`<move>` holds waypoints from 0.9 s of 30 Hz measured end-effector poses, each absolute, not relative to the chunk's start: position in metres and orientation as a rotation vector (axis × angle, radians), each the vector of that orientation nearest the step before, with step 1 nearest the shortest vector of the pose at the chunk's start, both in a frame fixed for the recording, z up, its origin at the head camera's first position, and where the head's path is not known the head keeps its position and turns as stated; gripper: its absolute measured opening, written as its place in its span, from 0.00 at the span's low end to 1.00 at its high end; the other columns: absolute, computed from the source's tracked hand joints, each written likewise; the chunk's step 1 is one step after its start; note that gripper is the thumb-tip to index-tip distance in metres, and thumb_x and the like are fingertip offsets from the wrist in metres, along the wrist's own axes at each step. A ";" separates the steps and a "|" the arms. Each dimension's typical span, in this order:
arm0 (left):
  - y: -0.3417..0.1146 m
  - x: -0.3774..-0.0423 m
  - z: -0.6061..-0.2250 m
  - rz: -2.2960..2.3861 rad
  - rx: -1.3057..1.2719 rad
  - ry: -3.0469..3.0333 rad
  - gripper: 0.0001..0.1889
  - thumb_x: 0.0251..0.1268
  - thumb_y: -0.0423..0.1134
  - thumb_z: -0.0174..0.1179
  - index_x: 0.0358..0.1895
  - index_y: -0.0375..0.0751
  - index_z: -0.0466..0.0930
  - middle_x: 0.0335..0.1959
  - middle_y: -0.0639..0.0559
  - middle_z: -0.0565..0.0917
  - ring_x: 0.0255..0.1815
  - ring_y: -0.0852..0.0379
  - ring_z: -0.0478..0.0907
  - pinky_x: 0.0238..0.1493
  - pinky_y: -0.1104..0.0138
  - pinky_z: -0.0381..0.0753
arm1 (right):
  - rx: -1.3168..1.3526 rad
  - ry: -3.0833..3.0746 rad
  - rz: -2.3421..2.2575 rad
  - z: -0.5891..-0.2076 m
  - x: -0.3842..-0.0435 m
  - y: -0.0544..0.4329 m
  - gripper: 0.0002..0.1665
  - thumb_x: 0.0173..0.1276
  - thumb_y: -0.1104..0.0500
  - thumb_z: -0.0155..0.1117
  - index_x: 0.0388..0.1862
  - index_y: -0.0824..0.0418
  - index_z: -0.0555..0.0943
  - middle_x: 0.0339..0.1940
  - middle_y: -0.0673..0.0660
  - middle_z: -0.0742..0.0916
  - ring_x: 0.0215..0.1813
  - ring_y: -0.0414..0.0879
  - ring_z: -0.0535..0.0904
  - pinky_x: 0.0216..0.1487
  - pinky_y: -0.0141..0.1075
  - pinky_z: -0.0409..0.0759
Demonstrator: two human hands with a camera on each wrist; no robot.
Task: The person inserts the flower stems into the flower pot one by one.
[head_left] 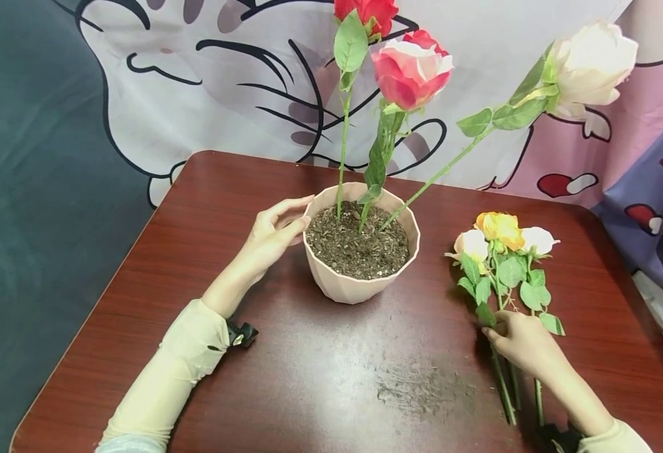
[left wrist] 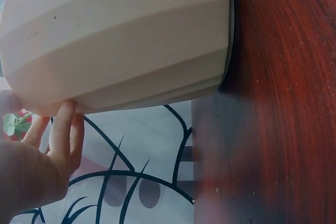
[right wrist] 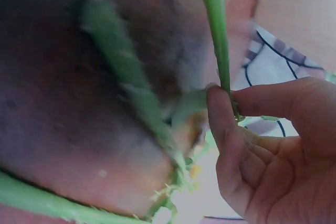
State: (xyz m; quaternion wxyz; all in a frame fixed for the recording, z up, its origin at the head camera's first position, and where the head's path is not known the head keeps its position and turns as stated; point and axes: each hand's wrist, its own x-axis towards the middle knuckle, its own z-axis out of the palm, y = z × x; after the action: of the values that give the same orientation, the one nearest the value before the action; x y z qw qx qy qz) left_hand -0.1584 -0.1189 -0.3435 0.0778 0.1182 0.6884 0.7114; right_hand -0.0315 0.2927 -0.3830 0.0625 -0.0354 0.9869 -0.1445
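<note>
A pale pink faceted flowerpot [head_left: 345, 289] filled with dark soil [head_left: 360, 251] stands on the table. Planted in it are a red rose [head_left: 373, 16], a pink-and-white rose [head_left: 413, 72] and a white rose [head_left: 592, 66] that leans far right. My left hand [head_left: 272, 233] touches the pot's left side near the rim; its fingers [left wrist: 63, 129] rest against the outer wall. Over on the right, my right hand [head_left: 526, 343] pinches a green rose stem [right wrist: 215, 24] between thumb and forefinger. A yellow rose [head_left: 501, 229] and two whitish roses lie there; which one is held I cannot tell.
The reddish-brown wooden table [head_left: 156, 277] has rounded corners. Some dark soil smears [head_left: 422, 387] mark its surface near the front. A cloth printed with cartoon cats [head_left: 161, 82] hangs behind the table.
</note>
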 end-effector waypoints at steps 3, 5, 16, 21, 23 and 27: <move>-0.119 -0.158 -0.344 2.134 0.353 2.060 0.20 0.67 0.33 0.55 0.62 0.43 0.72 0.55 0.43 0.77 0.53 0.54 0.75 0.50 0.60 0.79 | -0.096 3.027 -0.427 -0.373 -0.030 0.295 0.09 0.59 0.59 0.64 0.29 0.65 0.77 0.12 0.47 0.73 0.17 0.42 0.67 0.19 0.37 0.64; -0.119 -0.158 -0.344 2.139 0.354 2.054 0.20 0.66 0.32 0.54 0.62 0.42 0.71 0.56 0.42 0.76 0.53 0.54 0.75 0.51 0.59 0.79 | -0.063 3.037 -0.454 -0.365 -0.029 0.295 0.10 0.62 0.56 0.63 0.26 0.61 0.75 0.11 0.47 0.71 0.18 0.43 0.65 0.20 0.35 0.63; -0.117 -0.159 -0.343 2.137 0.351 2.049 0.20 0.67 0.32 0.54 0.62 0.42 0.72 0.56 0.43 0.77 0.53 0.54 0.75 0.52 0.58 0.78 | -0.185 3.416 -1.264 -0.324 -0.026 0.274 0.08 0.56 0.71 0.66 0.36 0.68 0.79 0.28 0.31 0.80 0.28 0.19 0.72 0.26 0.14 0.67; -0.117 -0.160 -0.344 2.142 0.335 2.043 0.20 0.67 0.32 0.54 0.62 0.42 0.72 0.55 0.43 0.77 0.53 0.54 0.75 0.52 0.57 0.78 | -0.595 3.144 -2.237 -0.307 -0.034 0.252 0.06 0.54 0.79 0.61 0.32 0.79 0.77 0.29 0.45 0.84 0.28 0.32 0.77 0.31 0.17 0.73; -0.118 -0.160 -0.344 2.145 0.330 2.042 0.20 0.67 0.32 0.54 0.61 0.42 0.72 0.55 0.43 0.77 0.53 0.54 0.75 0.52 0.57 0.78 | -0.779 2.895 -2.593 -0.299 -0.040 0.240 0.07 0.54 0.78 0.63 0.32 0.81 0.76 0.27 0.52 0.84 0.27 0.37 0.77 0.31 0.21 0.74; -0.118 -0.159 -0.345 2.132 0.335 2.047 0.20 0.67 0.33 0.54 0.62 0.42 0.72 0.56 0.42 0.77 0.54 0.53 0.75 0.53 0.57 0.78 | -1.016 2.399 -3.095 -0.278 -0.051 0.213 0.16 0.49 0.74 0.71 0.31 0.82 0.72 0.21 0.60 0.82 0.24 0.43 0.77 0.31 0.26 0.76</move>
State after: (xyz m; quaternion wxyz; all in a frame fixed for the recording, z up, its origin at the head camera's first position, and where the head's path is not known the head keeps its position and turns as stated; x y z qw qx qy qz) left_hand -0.1594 -0.1180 -0.3445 0.0835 0.1124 0.6857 0.7143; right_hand -0.0508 0.2130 -0.2776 -0.4369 -0.2259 0.5335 -0.6881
